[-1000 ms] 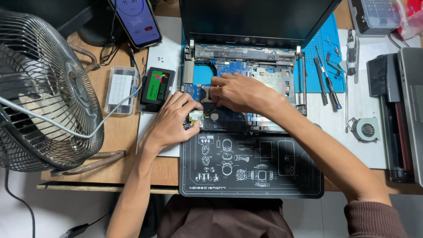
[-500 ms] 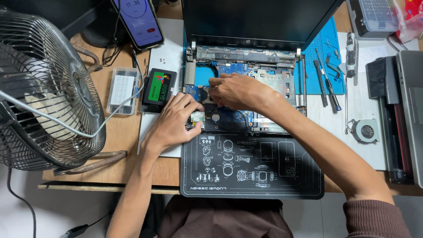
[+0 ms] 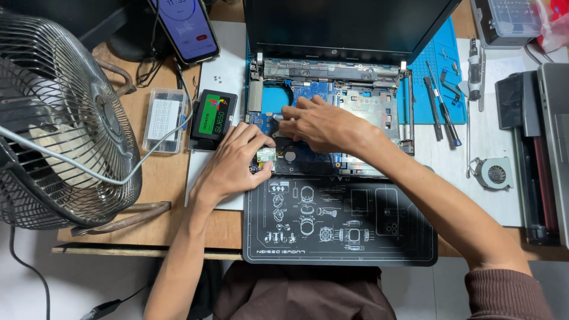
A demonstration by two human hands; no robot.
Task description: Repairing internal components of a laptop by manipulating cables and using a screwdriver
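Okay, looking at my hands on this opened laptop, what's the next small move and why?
Probably lift the small green card clear of the board. The left hand pinches it at the laptop's front edge, while the right hand presses down on the board beside it, seemingly steadying it. Whether the card is already unplugged is unclear.

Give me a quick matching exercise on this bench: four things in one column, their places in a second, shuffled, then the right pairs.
Things:
1. round metal wire-cage fan
2. small grey round cooling fan
3. black rectangular solid-state drive with a green label
4. small green square circuit card

Places:
A. at the left hand's fingertips, on the opened laptop
B. far left of the bench
C. just left of the opened laptop, above the left hand
D. on the white sheet, right of the laptop

Pairs: 1-B, 2-D, 3-C, 4-A
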